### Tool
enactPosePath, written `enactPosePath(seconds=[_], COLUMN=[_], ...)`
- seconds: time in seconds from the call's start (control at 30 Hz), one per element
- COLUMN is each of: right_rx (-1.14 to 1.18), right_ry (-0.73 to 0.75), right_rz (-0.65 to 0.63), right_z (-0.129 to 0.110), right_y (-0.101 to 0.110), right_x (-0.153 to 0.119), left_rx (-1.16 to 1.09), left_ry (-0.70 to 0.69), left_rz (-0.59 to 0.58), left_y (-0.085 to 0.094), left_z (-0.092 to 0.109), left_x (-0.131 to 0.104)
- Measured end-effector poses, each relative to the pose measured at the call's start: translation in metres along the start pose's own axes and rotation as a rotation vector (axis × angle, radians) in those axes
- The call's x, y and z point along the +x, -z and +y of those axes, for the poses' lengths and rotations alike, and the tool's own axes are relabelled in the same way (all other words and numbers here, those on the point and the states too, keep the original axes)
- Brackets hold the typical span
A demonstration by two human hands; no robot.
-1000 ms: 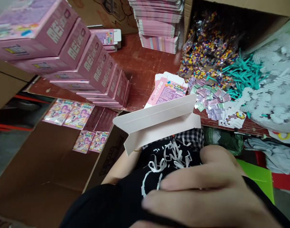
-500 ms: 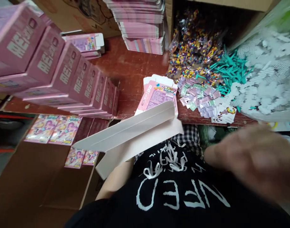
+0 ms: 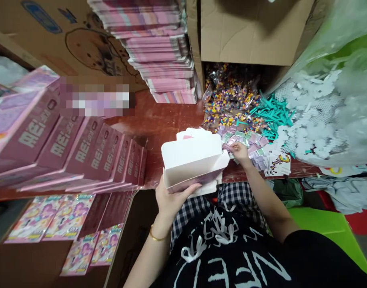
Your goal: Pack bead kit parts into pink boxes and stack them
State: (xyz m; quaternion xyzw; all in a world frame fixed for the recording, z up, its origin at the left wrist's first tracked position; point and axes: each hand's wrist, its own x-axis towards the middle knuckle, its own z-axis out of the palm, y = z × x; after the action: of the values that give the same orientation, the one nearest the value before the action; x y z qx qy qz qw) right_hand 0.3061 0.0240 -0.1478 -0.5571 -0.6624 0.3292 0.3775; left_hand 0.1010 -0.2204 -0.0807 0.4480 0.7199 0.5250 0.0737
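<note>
My left hand [image 3: 168,201] is wrapped round a small carton [image 3: 198,181], thumb on its near side. The carton's end faces up with its white flaps spread, and I can see into part of it. To the right, my right hand [image 3: 241,153] pinches a small pinkish packet [image 3: 227,147] at the edge of a pile of pink, purple and green packets [image 3: 255,140]. Printed cards [image 3: 277,163] lie just right of that pile. Flattened cartons [image 3: 195,132] are partly hidden behind the one I hold.
Bags of coloured beads [image 3: 231,98] spill from a cardboard box [image 3: 246,36]. Teal plastic tools [image 3: 273,116] and a clear bag of white pieces [image 3: 315,104] sit at right. Filled pink boxes [image 3: 87,152] line the left. Folded cartons [image 3: 168,72] are stacked behind.
The carton has turned upright, its spread end now facing up, with my left hand visible round it. My right hand has moved forward from beside my body to the packets and pinches one.
</note>
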Motion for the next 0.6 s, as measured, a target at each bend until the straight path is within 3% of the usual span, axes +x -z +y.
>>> enactPosePath(seconds=[0.1, 0.17, 0.2, 0.27, 0.33, 0.4, 0.47, 0.53, 0.6], right_rx=[0.165, 0.314, 0.341, 0.325, 0.307, 0.32, 0.236, 0.017, -0.099], right_ry=[0.148, 0.435, 0.621, 0.948, 1.039, 0.847, 0.476, 0.12, -0.048], right_rz=[0.263, 0.395, 0.326, 0.006, -0.188, -0.079, 0.068, 0.004, -0.052], right_z=[-0.05, -0.096, -0.118, -0.151, -0.162, -0.15, -0.123, -0.092, -0.065], right_y=[0.04, 0.062, 0.068, 0.07, 0.061, 0.045, 0.027, 0.009, -0.008], right_x=[-0.004, -0.019, -0.027, -0.036, -0.026, 0.005, 0.051, 0.098, 0.136], left_rx=[-0.008, -0.025, -0.031, -0.055, -0.142, -0.254, -0.302, -0.27, -0.187], left_ry=[0.041, 0.07, 0.078, 0.104, 0.17, 0.266, 0.311, 0.301, 0.267], left_rz=[-0.041, -0.075, -0.091, -0.121, -0.135, -0.117, -0.084, -0.083, -0.113], left_y=[-0.004, -0.007, -0.009, -0.011, -0.013, -0.013, -0.016, -0.02, -0.023], left_z=[0.013, 0.021, 0.024, 0.027, 0.024, 0.014, -0.003, -0.022, -0.038], left_x=[0.013, 0.02, 0.024, 0.031, 0.041, 0.05, 0.058, 0.061, 0.06])
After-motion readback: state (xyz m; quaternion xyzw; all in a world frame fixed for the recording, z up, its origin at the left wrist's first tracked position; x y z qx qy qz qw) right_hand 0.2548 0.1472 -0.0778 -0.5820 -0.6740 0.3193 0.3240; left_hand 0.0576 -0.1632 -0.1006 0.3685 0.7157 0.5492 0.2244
